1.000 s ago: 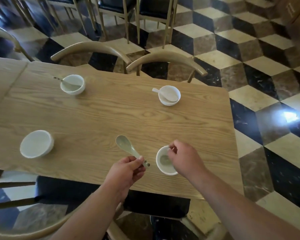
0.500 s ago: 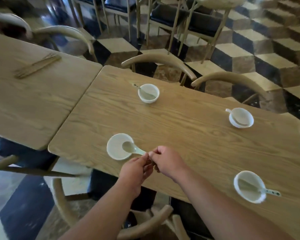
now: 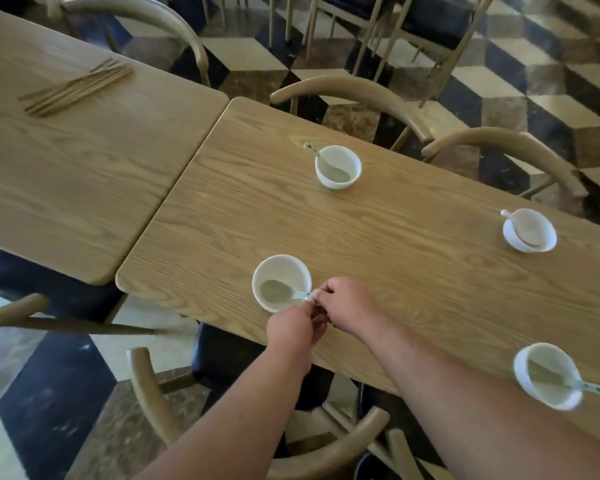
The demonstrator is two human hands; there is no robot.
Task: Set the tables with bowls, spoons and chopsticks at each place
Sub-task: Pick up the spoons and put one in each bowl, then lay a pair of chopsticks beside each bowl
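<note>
The table (image 3: 378, 244) has drifted rightward in view since half a second ago. The bowl (image 3: 280, 282) sits just left of the fingers. Both the left hand (image 3: 297, 329) and right hand (image 3: 347, 306) still pinch the spoon (image 3: 284, 292) handle, its scoop now resting deeper inside the bowl.

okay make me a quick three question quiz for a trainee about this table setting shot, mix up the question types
1. True or false: all four bowls on the near table hold a spoon.
2. Where are the chopsticks? A) beside each bowl B) bundled on the far left table C) in the right hand
3. Fill in: both hands meet at the spoon handle over the rim of the near-left ____.

Key: 1 true; 2 B; 3 bowl.
</note>
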